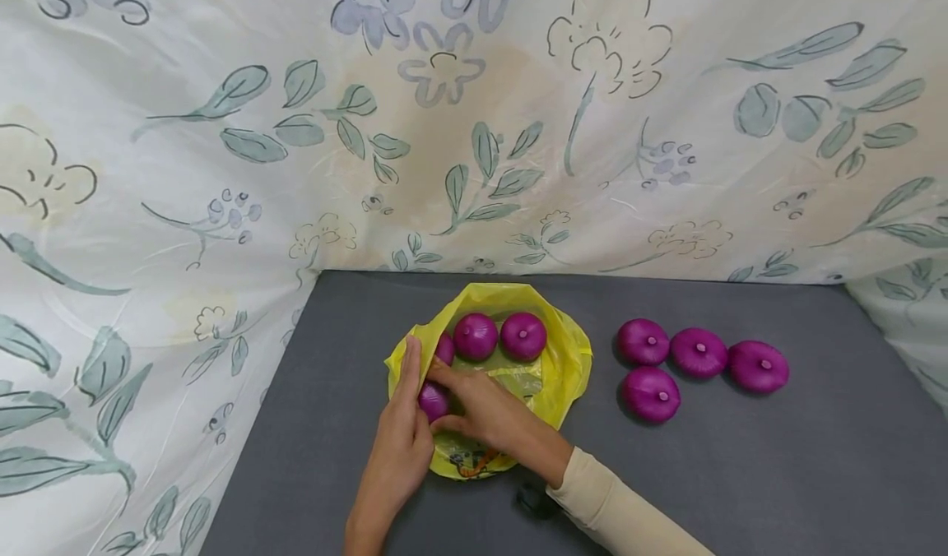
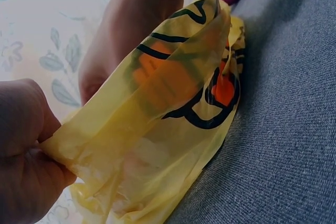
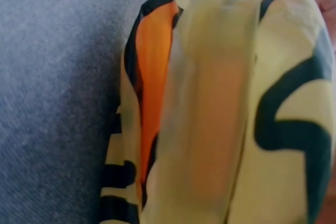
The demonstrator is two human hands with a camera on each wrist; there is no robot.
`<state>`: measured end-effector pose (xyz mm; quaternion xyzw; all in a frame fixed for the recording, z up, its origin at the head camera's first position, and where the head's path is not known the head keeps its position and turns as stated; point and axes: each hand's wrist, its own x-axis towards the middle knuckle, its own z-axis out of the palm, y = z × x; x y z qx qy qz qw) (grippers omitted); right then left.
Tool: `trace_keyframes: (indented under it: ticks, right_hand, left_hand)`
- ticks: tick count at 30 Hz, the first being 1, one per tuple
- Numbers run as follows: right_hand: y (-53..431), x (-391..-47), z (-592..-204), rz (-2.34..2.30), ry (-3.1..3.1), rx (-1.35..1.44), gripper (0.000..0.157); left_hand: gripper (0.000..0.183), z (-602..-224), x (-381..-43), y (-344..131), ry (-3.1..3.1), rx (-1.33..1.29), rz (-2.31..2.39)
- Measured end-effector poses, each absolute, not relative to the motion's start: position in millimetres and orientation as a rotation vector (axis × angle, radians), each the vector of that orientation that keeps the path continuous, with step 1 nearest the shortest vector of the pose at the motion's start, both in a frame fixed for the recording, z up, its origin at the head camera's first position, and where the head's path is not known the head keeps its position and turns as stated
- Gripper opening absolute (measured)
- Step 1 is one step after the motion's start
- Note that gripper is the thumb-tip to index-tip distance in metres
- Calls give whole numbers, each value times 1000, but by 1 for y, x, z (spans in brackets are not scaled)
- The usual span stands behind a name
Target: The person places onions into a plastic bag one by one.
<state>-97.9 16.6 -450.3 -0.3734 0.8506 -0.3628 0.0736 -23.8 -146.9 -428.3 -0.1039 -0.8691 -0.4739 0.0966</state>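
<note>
Cream fabric formed the sleeve (image 1: pixel 629 507) nearest the viewer, covering the right forearm, which came in from 5 o'clock; a small black object (image 1: pixel 535 500) showed just beside its cuff, too dark to make out. At 8 o'clock of the yellow plastic bag (image 1: pixel 576 359), the left hand (image 1: pixel 403 441) pinched the rim, its thumb and fingers drawn in narrow on the thin film, as the left wrist view showed. The bag stood with its mouth spread upward, printed in black and orange on its near side.

Inside that mouth was the right hand (image 1: pixel 485 408), thumb and fingers curved round one purple onion (image 1: pixel 433 401). That onion lay at the hand's 9 o'clock, close against the bag's left wall, with the left hand just outside. The fingertips were partly hidden, so how firm the grip was I could not tell. Farther in, three more bagged onions (image 1: pixel 476 337) sat along the far side, at about 10, 11 and 1 o'clock of the bag's middle.

Outside, well apart from the right hand toward its 2 to 3 o'clock, were four loose onions (image 1: pixel 699 353): three in a close row, and one at 6 o'clock of the row's left end. All rested on grey cloth (image 1: pixel 807 457). Beyond, at 12 o'clock, hung a pale sheet (image 1: pixel 504 87) patterned with blue-green leaves and flowers.
</note>
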Motion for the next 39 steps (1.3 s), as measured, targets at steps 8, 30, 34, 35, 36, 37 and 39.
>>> trace_keyframes:
  ticks: [8, 30, 34, 35, 36, 37, 39]
  right_hand:
    - [18, -95, -451, -1074, 2574, -1133, 77]
    - [45, -94, -409, -1261, 2682, -1049, 68]
    - [56, -93, -397, -1282, 2756, -1014, 68]
    - [59, -94, -394, -1286, 2774, -995, 69]
    - [61, -94, -392, -1295, 2789, -977, 69]
    - [63, -94, -389, -1299, 2800, -961, 70]
    - [67, -95, -385, -1305, 2827, -929, 70]
  left_hand:
    - [94, -427, -22, -148, -2583, -300, -1433]
    - [89, -429, -25, -145, -2617, -298, -1404]
    - [89, -429, -25, -144, -2611, -313, -1399]
    - [89, -428, -25, -144, -2609, -318, -1398]
    - [88, -428, -25, -143, -2607, -321, -1396]
    - [88, -428, -25, -143, -2606, -321, -1396]
    - [88, -428, -25, -143, -2609, -315, -1393]
